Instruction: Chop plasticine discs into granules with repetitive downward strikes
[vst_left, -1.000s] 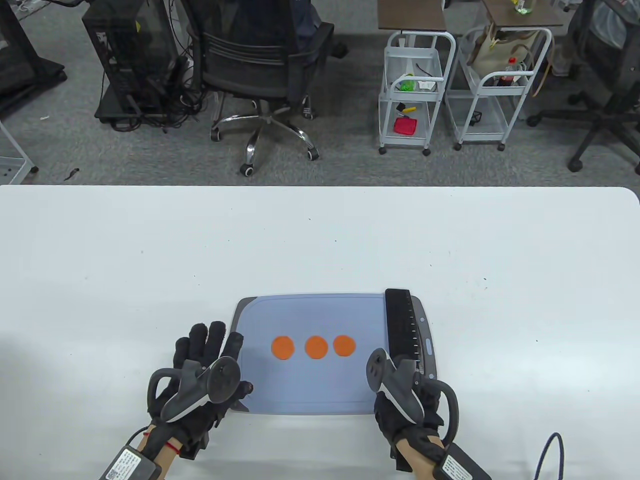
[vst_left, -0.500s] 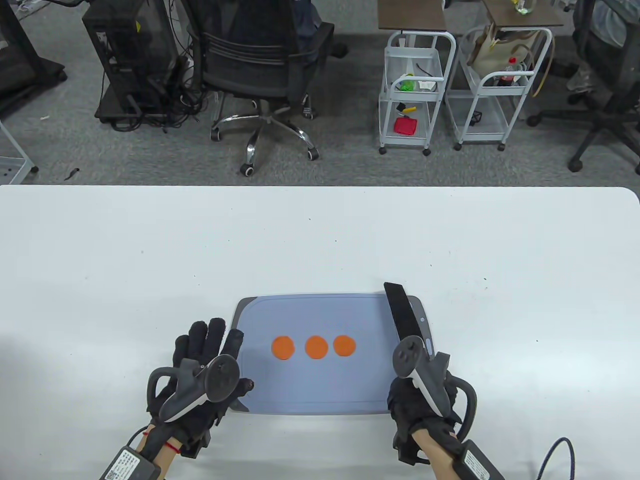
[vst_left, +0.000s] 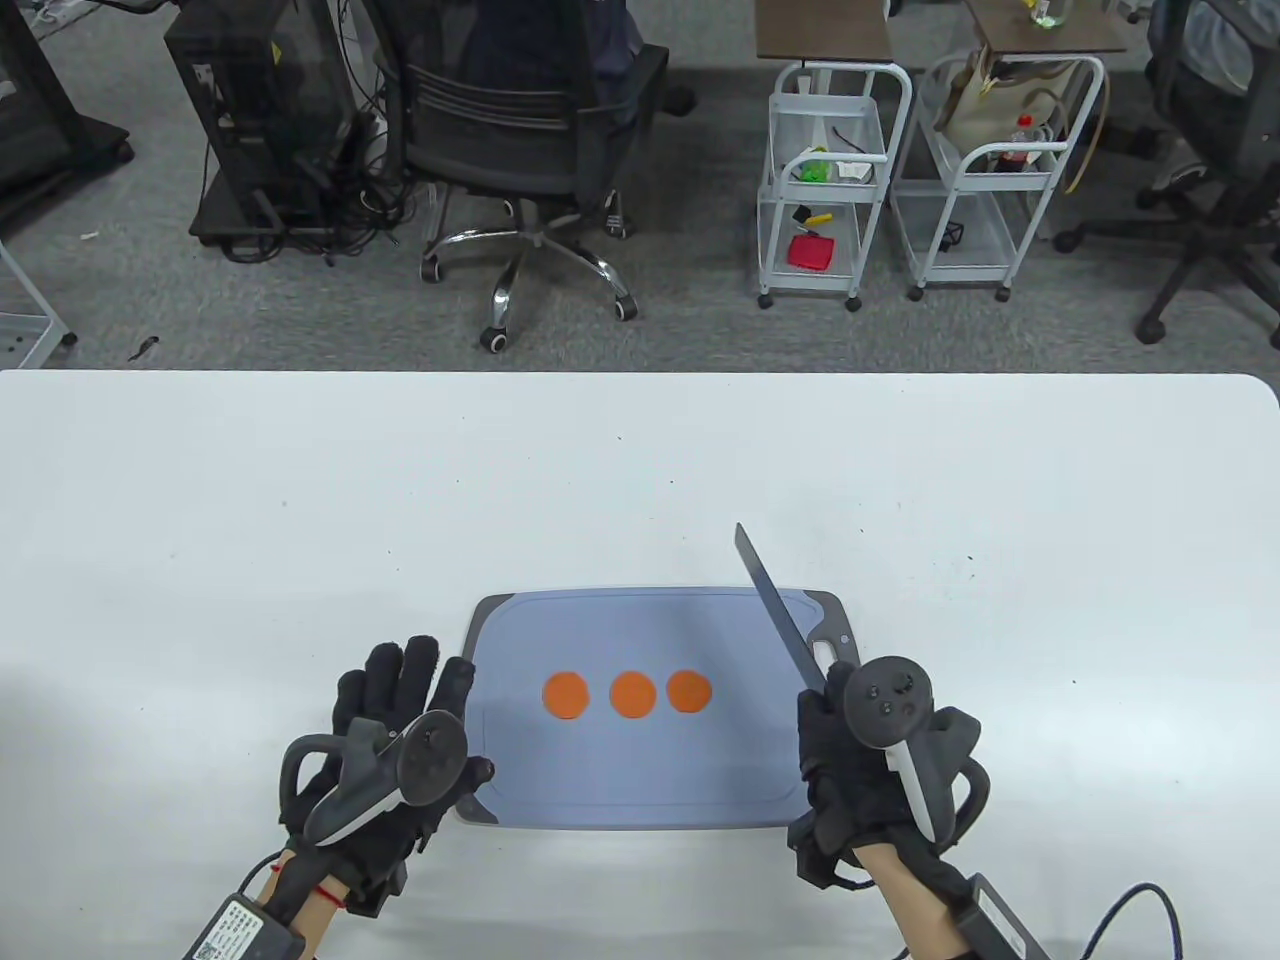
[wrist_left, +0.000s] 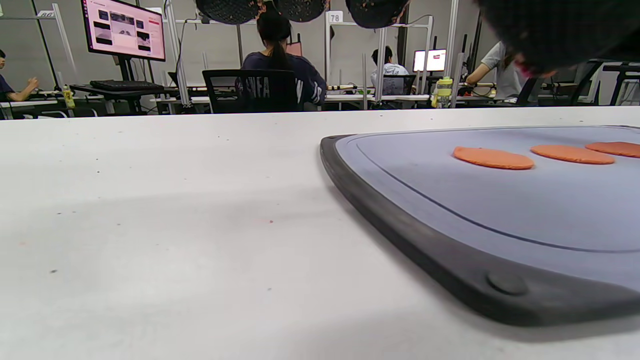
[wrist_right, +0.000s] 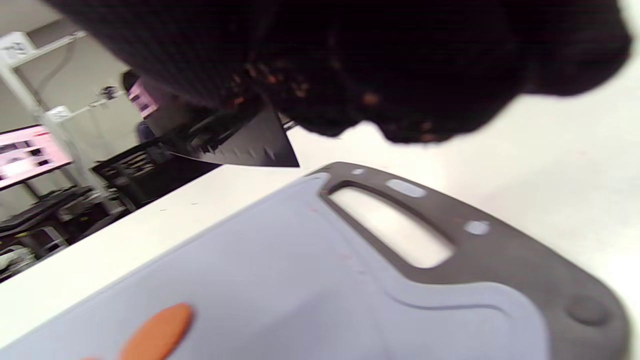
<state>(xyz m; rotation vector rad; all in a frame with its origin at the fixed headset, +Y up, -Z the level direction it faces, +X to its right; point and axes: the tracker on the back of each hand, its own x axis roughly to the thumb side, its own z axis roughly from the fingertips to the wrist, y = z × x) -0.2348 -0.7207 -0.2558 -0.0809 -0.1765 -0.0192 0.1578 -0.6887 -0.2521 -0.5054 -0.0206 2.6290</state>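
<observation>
Right hand: the right hand (vst_left: 860, 780) is at the cutting board's (vst_left: 650, 780) near right corner, fingers wrapped round the handle of the knife (vst_left: 780, 610), tracker on its back facing up.
Knife: held off the board, blade edge-on in the table view, slanting from the hand over the board's right end, tip past the board's far edge above the worktop (vst_left: 300, 500). In the right wrist view its dark blade (wrist_right: 250, 145) juts out below the gloved fingers (wrist_right: 350, 60).
Left hand: the left hand (vst_left: 385, 750) lies palm down with fingers spread at the board's left edge, holding nothing; the thumb reaches the board's near left corner.
Board contents: three orange plasticine discs (vst_left: 631, 693) lie flat and whole in a row across the board's middle, apart from each other.
Left wrist view: the discs (wrist_left: 492, 157) sit on the blue surface beyond the board's dark rim (wrist_left: 400, 225).
</observation>
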